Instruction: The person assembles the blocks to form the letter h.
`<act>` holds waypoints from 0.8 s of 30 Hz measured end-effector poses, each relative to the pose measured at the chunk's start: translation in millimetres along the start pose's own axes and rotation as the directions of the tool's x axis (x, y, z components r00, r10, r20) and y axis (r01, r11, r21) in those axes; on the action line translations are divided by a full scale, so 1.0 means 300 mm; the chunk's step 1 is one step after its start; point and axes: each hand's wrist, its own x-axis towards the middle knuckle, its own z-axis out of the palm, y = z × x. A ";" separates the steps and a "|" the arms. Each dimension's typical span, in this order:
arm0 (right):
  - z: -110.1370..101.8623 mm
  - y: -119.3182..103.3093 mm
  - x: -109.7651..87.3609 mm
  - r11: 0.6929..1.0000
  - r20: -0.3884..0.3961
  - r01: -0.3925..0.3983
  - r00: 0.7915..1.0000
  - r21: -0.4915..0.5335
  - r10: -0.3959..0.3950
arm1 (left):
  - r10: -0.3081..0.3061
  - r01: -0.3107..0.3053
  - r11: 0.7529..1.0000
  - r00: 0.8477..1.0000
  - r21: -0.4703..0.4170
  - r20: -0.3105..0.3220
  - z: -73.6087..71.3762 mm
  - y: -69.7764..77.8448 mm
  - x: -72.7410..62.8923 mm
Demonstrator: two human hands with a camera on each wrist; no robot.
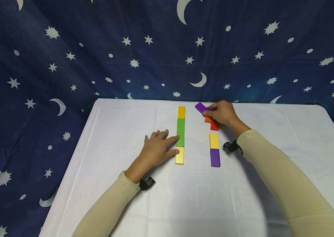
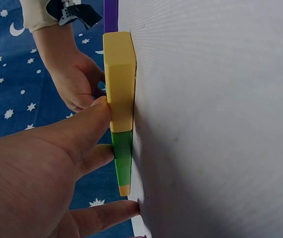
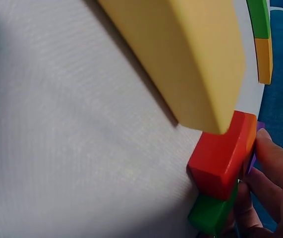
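Note:
A straight row runs away from me in the head view: a pale yellow block (image 1: 179,158), two green blocks (image 1: 180,125) and an orange-yellow block (image 1: 181,112) at the far end. Fingers spread, my left hand (image 1: 154,149) touches this row's left side, thumb at the pale yellow block and index finger on the nearer green one. Farther right, my right hand (image 1: 224,113) pinches a purple block (image 1: 201,108) between thumb and fingers. Beneath and beside it sit an orange block (image 1: 208,119), a red block (image 1: 215,126) and a dark green block (image 3: 210,214), partly hidden by the hand.
Nearer me than the red block, a yellow block (image 1: 214,141) and another purple block (image 1: 215,158) lie end to end. A white cloth covers the table (image 1: 196,204). Behind its far edge hangs a dark blue curtain (image 1: 155,72) with stars and moons.

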 end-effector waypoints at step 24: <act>0.010 -0.008 -0.028 0.972 -0.101 -0.021 0.994 0.234 0.046 | -0.004 0.004 1.000 1.000 -0.006 0.009 -0.003 0.002 -0.002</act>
